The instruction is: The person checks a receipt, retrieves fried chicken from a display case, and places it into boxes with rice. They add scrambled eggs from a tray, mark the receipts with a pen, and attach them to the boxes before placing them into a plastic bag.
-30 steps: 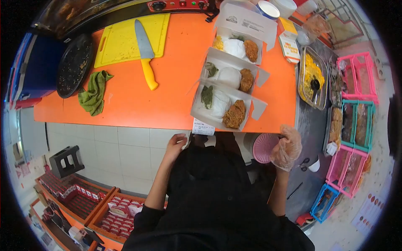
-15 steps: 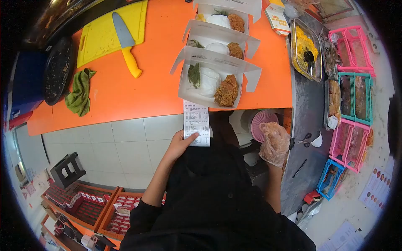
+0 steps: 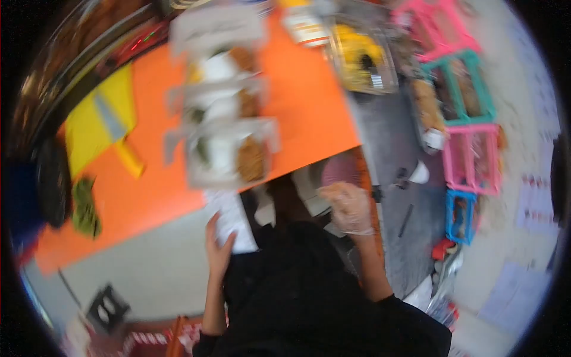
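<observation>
The view is blurred by head motion. My left hand holds a white paper receipt just below the edge of the orange counter. My right hand, in a clear plastic glove, hangs in front of my body with nothing in it, close to a pink round lid. Three open white meal boxes with rice, greens and fried chicken stand in a row on the counter above the receipt.
A yellow cutting board with a knife and a green cloth lie at the left. A tray of yellow food and pink, teal and blue baskets stand at the right on a grey counter.
The view has swung and tilted, so the counter now slants. My left hand still holds the receipt, lower and closer to my body. My gloved right hand has stayed near the pink lid.
</observation>
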Available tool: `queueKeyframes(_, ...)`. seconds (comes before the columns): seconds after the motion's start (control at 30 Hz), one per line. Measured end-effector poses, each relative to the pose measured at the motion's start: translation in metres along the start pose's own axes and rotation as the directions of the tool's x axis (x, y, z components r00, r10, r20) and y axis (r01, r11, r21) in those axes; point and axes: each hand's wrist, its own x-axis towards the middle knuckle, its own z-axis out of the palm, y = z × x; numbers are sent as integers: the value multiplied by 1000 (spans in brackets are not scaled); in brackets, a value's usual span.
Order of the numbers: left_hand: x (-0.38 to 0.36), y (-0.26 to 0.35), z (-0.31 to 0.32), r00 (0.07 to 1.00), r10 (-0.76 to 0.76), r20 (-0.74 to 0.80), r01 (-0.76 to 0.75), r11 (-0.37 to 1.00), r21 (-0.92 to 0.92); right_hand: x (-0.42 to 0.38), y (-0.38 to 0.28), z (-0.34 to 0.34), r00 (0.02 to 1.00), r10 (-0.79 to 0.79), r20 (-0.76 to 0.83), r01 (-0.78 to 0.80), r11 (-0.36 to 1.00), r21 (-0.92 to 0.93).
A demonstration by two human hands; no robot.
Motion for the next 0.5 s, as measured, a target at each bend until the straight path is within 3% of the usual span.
queueKeyframes(0.03,2,5,1,1000,-13,6,12,998,55,-2,9,-8,992,129,14,-130,989,69)
queueKeyframes(0.1,-4,9,1,998,-63,-6,63,998,-7,-10,28,-22,956,292,-32,-286,951,117)
queueKeyframes(0.17,-10,18,6,997,-78,-26,77,996,-38,-20,58,-45,980,160,-121,-175,976,-129)
queueKeyframes(0.2,-6,21,13,995,-89,-36,86,993,-74,-27,84,-52,967,195,-167,-222,961,-162)
queueKeyframes(0.27,-4,13,16,994,-92,-57,93,996,-2,-45,126,-68,890,310,-334,-438,784,-440)
queueKeyframes(0.3,-7,16,18,994,-95,-48,94,995,-11,-54,148,-84,621,661,-420,-727,686,5)
queueKeyframes(0.37,-7,53,39,983,-157,-94,157,988,-3,-94,221,-103,239,723,-648,-808,518,281)
queueKeyframes(0.4,-10,80,52,966,-218,-142,221,975,10,-113,254,-125,15,851,-526,-768,347,539)
queueKeyframes(0.43,-6,87,59,958,-233,-166,242,969,38,-154,331,-121,-71,719,-691,-708,452,542)
queueKeyframes(0.5,3,99,78,957,-242,-162,257,963,84,-155,344,-186,-253,714,-653,-816,204,540)
